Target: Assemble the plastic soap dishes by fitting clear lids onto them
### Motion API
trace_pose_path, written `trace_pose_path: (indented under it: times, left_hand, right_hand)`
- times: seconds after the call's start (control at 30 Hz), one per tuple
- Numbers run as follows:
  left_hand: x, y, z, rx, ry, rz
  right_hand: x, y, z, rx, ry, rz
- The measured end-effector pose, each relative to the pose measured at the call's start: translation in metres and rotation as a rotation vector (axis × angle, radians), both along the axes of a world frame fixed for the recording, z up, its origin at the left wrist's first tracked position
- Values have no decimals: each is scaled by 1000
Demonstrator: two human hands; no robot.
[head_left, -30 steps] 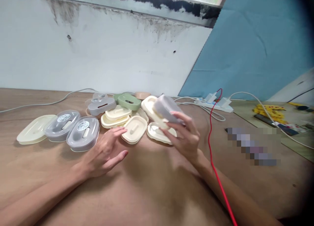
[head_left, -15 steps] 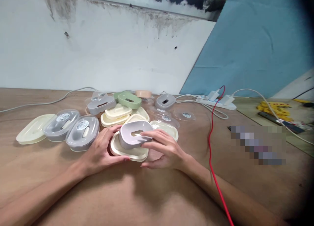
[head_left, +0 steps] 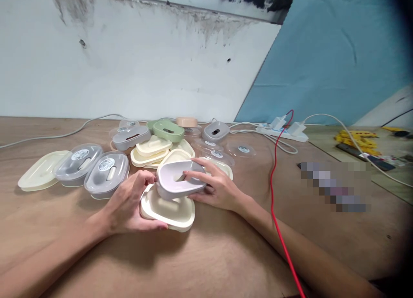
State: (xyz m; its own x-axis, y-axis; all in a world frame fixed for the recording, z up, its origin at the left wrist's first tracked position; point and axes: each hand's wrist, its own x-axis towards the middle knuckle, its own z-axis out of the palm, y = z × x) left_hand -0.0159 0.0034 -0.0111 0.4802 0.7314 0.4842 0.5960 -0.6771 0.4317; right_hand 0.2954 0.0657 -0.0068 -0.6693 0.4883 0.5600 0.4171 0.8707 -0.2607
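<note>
My left hand grips a cream oval tray by its left end, thumb along the near rim. Just above and behind that tray, my right hand holds a grey oval soap dish insert with a slot in its middle; one finger reaches over the slot. The insert overlaps the tray's far side; whether they touch I cannot tell. Left of my hands stand two grey soap dishes with clear lids, the nearer soap dish and the farther soap dish, each with a round sticker.
Stacked cream trays lie beyond my hands. A green insert, another grey insert and clear lids sit near the wall. A cream tray lies far left. A red cable crosses on the right, below a power strip.
The grey insert has shifted slightly right and tilted, uncovering more of the cream tray. The tray has come a little nearer and lower, tipped toward me.
</note>
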Motion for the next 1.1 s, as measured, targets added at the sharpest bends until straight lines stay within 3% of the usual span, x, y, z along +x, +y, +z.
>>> trace_pose_path:
  times: [0.3, 0.47, 0.67, 0.83, 0.97, 1.1]
  left_hand:
    - [18, -15, 13, -54, 302, -77]
    - [19, -14, 16, -75, 314, -69]
    - [13, -5, 9, -87, 171, 55]
    - [9, -2, 2, -103, 104, 133]
    - [7, 0, 2, -116, 33, 104]
    - [4, 3, 4, -117, -12, 27]
  right_hand:
    - [6, 8, -4, -135, 85, -202]
    - [3, 7, -7, -135, 89, -220]
    - [3, 5, -4, -128, 179, -261]
    - [2, 1, 2, -47, 170, -162]
    - [-3, -5, 5, -3, 120, -5]
    - [-8, -12, 6, -51, 49, 65]
